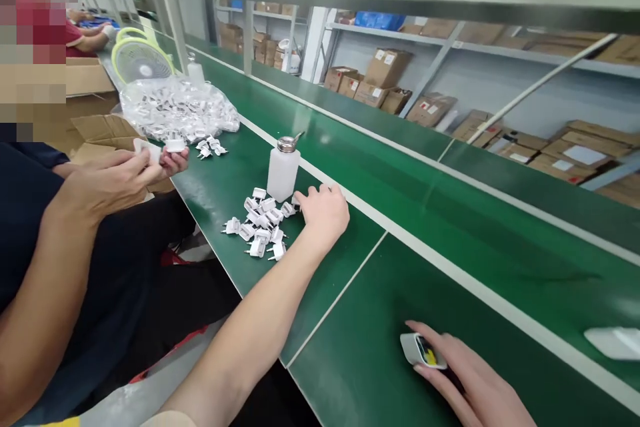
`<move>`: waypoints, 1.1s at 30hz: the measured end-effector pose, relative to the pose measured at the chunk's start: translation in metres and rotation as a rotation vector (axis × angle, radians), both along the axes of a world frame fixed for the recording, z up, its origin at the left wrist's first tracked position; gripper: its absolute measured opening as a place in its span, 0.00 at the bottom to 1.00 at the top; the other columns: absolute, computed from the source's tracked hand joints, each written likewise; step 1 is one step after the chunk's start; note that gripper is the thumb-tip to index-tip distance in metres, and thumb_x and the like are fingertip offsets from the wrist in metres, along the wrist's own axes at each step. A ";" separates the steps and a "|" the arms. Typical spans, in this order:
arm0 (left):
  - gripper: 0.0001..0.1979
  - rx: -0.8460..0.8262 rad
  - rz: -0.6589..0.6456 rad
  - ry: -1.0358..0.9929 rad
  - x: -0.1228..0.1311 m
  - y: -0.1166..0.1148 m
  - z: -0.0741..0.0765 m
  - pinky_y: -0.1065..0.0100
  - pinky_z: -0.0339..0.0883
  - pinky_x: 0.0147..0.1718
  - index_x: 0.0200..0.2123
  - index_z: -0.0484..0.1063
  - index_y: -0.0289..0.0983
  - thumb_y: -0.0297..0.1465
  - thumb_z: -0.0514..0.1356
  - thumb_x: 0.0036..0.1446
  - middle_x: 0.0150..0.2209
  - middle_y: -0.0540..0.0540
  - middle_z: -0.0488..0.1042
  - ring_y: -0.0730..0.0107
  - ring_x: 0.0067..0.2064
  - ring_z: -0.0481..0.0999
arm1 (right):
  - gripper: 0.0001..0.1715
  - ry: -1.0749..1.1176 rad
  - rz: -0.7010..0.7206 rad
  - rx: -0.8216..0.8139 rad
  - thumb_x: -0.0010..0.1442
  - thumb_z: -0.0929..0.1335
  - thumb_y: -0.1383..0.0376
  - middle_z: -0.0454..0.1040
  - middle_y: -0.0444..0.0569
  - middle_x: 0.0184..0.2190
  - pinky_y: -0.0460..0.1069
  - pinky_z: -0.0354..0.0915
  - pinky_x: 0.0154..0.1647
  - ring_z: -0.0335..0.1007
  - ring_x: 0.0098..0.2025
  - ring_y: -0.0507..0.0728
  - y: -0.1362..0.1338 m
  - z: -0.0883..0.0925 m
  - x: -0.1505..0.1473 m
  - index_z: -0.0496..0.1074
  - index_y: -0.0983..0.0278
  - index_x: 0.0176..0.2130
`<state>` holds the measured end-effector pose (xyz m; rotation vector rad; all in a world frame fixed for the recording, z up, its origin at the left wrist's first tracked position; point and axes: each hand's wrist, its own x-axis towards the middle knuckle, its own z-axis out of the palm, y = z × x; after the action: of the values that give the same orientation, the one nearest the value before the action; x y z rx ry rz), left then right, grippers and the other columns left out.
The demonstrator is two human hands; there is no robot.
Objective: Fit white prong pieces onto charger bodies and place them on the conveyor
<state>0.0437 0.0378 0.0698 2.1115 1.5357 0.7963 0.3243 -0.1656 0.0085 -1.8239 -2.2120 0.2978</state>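
Note:
My left hand (323, 213) rests on the green workbench belt (340, 267), its fingertips at the edge of a loose pile of white two-pin plug parts (260, 223). It touches the nearest plug part, and nothing shows held in it. At the lower right, my right hand (465, 373) grips a white charger housing (423, 351) with yellow and black showing on its open face. To the left, a co-worker's hands (135, 173) hold a small white piece.
A white solvent dispenser bottle (283, 167) with a metal pump top stands beside the pile. A transparent bag of white parts (179, 110) and a yellow-rimmed fan (143, 60) sit farther along the bench. Shelves of cardboard boxes (385, 83) stand beyond it.

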 end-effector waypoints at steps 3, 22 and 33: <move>0.19 -0.009 -0.090 -0.017 -0.049 -0.014 0.009 0.51 0.75 0.50 0.57 0.70 0.36 0.37 0.62 0.68 0.55 0.40 0.73 0.57 0.53 0.76 | 0.28 -0.038 0.098 0.040 0.72 0.64 0.50 0.77 0.51 0.47 0.48 0.77 0.40 0.80 0.44 0.60 -0.002 0.001 -0.015 0.64 0.47 0.68; 0.18 0.000 -0.195 -0.281 -0.051 0.018 -0.013 0.54 0.75 0.50 0.57 0.71 0.37 0.37 0.62 0.68 0.55 0.40 0.73 0.59 0.52 0.76 | 0.31 0.037 0.250 0.191 0.73 0.64 0.53 0.74 0.54 0.53 0.49 0.76 0.43 0.76 0.49 0.60 -0.005 -0.018 -0.029 0.59 0.52 0.71; 0.04 -0.190 -0.394 -0.582 0.069 0.021 -0.044 0.60 0.74 0.46 0.35 0.70 0.33 0.21 0.61 0.60 0.38 0.45 0.76 0.66 0.42 0.79 | 0.38 0.246 0.075 0.255 0.72 0.66 0.55 0.65 0.59 0.63 0.60 0.74 0.53 0.68 0.60 0.67 0.006 -0.009 -0.039 0.50 0.55 0.73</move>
<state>0.1127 0.0589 0.0258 1.7454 0.8245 0.9584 0.2854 -0.1596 0.0000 -1.4894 -2.0459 0.2279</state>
